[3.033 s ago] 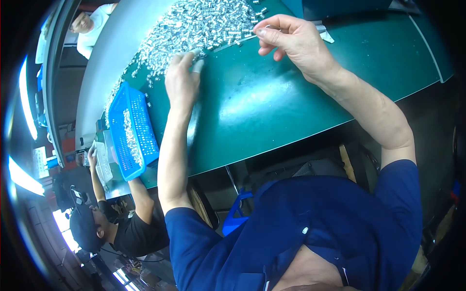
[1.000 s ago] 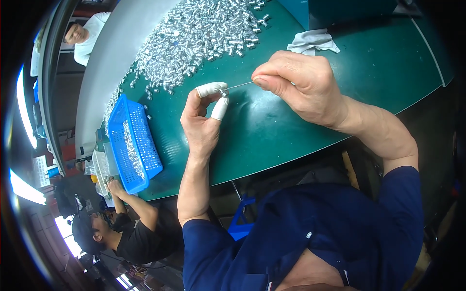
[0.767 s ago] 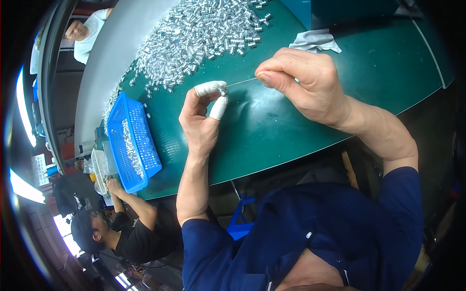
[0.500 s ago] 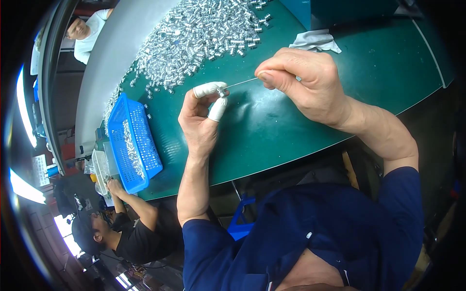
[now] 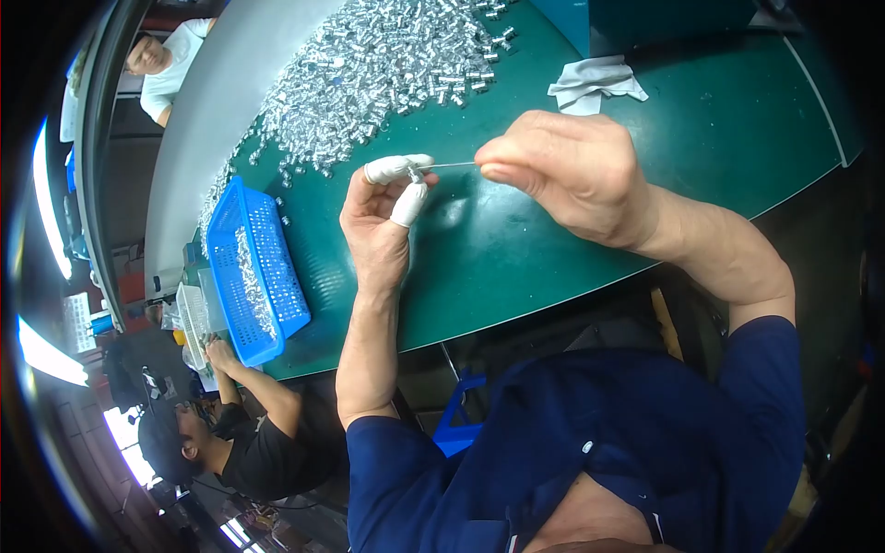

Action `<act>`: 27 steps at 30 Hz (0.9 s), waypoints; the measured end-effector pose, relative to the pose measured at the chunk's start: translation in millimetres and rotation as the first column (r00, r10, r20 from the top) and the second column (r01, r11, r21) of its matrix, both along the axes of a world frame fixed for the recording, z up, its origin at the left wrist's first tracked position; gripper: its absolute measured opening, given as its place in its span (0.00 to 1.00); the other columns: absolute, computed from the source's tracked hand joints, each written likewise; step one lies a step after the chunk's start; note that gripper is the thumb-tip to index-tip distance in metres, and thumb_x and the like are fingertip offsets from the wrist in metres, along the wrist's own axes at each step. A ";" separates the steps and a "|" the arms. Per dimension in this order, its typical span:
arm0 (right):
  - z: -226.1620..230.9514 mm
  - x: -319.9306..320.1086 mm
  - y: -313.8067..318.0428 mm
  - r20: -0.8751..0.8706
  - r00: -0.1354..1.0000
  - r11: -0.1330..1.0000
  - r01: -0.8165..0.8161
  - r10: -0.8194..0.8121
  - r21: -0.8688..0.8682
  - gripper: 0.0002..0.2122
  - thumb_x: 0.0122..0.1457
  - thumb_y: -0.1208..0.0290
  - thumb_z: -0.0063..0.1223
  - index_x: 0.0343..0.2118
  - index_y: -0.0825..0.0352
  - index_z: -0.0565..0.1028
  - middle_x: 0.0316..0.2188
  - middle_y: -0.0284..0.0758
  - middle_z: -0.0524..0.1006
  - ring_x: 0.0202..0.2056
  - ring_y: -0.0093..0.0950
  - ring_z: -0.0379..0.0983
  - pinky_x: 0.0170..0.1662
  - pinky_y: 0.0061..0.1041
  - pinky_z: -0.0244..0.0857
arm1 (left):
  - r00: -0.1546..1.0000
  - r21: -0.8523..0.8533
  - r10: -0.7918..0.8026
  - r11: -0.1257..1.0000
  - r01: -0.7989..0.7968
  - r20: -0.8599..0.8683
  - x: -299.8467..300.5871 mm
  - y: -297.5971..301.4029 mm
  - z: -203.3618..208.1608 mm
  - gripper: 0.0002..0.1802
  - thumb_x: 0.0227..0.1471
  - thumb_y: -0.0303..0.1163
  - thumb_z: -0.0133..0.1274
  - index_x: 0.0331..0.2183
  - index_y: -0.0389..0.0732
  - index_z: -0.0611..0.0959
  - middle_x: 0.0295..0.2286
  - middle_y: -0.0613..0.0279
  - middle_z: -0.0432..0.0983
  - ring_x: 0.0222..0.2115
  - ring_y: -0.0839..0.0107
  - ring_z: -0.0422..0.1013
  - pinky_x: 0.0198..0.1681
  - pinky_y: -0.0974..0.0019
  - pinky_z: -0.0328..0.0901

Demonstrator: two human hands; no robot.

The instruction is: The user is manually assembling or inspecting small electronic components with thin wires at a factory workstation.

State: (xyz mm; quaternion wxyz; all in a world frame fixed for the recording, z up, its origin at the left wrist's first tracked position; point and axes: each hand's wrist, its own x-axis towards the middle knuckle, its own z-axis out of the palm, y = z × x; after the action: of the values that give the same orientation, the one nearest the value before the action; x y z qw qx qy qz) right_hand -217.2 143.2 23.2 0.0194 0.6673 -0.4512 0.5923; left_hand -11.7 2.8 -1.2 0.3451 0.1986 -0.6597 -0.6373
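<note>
My left hand (image 5: 378, 235), with white finger covers on thumb and forefinger, pinches a small shiny metal fitting (image 5: 415, 174). In my right hand (image 5: 576, 175), a thin metal rod (image 5: 449, 165) is gripped between thumb and fingers. The rod runs left, and its tip meets the fitting or lies right at it; which of the two I cannot tell. Both hands hover above the green table (image 5: 525, 249). Beyond them lies a large heap of similar metal fittings (image 5: 369, 78).
Left of my left arm stands a blue plastic basket (image 5: 293, 304) with small metal parts inside. A white cloth (image 5: 599, 81) lies beyond my right hand, near a dark teal box (image 5: 664, 28). Two other people are at the left, one with hands near a pale tray (image 5: 191, 318).
My right hand has moved slightly down and left, and the rod now lies nearly level. My left hand has shifted a little left with the fitting, which has turned slightly.
</note>
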 end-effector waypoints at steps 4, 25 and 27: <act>-5.1 -4.8 -3.7 0.041 0.999 0.999 0.035 -0.036 0.023 0.06 0.55 0.79 0.61 0.35 0.73 0.79 0.25 0.39 0.79 0.24 0.31 0.76 0.25 0.23 0.68 | 1.000 0.087 -0.016 0.996 0.015 0.012 -1.7 0.9 1.0 0.15 0.55 0.19 0.57 0.45 0.37 0.77 0.42 0.51 0.79 0.39 0.66 0.78 0.47 0.65 0.72; -13.5 -2.2 -6.4 -0.033 0.999 1.000 -0.029 0.029 0.004 0.09 0.54 0.79 0.63 0.37 0.73 0.79 0.26 0.41 0.79 0.25 0.32 0.77 0.25 0.25 0.69 | 1.000 0.235 0.003 0.972 0.001 -0.017 -2.6 -2.3 -4.2 0.24 0.58 0.24 0.56 0.55 0.35 0.71 0.43 0.46 0.79 0.35 0.69 0.79 0.40 0.70 0.74; -13.4 -4.4 -10.5 0.700 0.713 0.873 -0.317 -0.038 0.371 0.08 0.55 0.79 0.62 0.37 0.73 0.79 0.26 0.42 0.79 0.25 0.33 0.77 0.26 0.27 0.70 | 1.000 0.206 0.011 0.978 -0.008 -0.013 -2.5 -2.0 -4.5 0.25 0.58 0.24 0.56 0.55 0.35 0.70 0.43 0.46 0.79 0.35 0.69 0.79 0.40 0.70 0.74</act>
State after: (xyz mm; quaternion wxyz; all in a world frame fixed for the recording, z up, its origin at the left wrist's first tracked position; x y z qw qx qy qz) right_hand -221.5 132.8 9.7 -0.3559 0.4170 -0.5004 0.6701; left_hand -14.3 0.8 -5.7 0.3305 0.2320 -0.5866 -0.7021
